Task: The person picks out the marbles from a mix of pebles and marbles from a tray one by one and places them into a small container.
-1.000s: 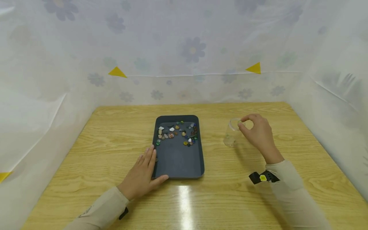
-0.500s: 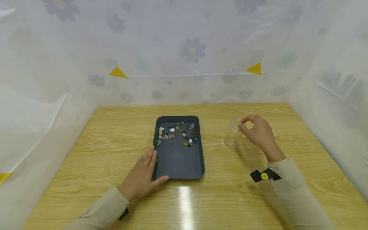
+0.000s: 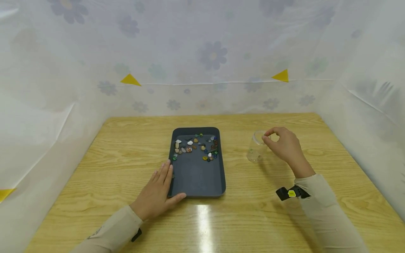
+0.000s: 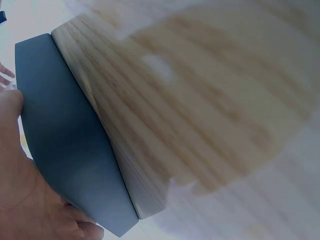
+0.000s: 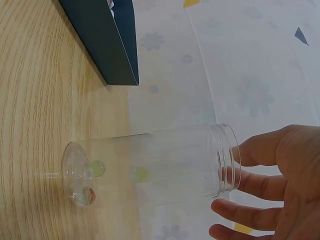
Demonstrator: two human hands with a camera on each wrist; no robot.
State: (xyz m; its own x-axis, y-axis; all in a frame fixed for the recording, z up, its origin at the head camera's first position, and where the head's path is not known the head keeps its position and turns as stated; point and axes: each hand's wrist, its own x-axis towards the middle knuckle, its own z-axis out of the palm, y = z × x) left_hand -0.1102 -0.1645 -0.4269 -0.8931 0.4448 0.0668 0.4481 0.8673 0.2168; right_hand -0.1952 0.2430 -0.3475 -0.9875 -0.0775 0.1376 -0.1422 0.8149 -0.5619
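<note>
In the head view my left hand [image 3: 155, 195] rests over the left side of a dark grey tray [image 3: 197, 182], fingers straight along its rim and thumb at the near corner. The left wrist view shows the tray's outer wall [image 4: 75, 135] beside that hand. Pebbles and glass marbles [image 3: 190, 149] lie scattered in the tray's far half. To the right stands a clear jar [image 5: 175, 165] with a threaded neck, upright on the table. My right hand [image 3: 284, 147] pinches its rim between thumb and index finger. A green marble [image 5: 98, 168] and a reddish marble [image 5: 88, 195] sit at the jar's bottom.
The wood-grain table [image 3: 133, 140] carries the tray and jar. White flower-printed sheeting [image 3: 202, 95] encloses it at the back and both sides, with yellow triangles [image 3: 281, 75] stuck on it. A dark strap [image 3: 292, 193] circles the right wrist.
The right forearm has shifted very slightly. The jar, tray, stones and left hand stay as they were.
</note>
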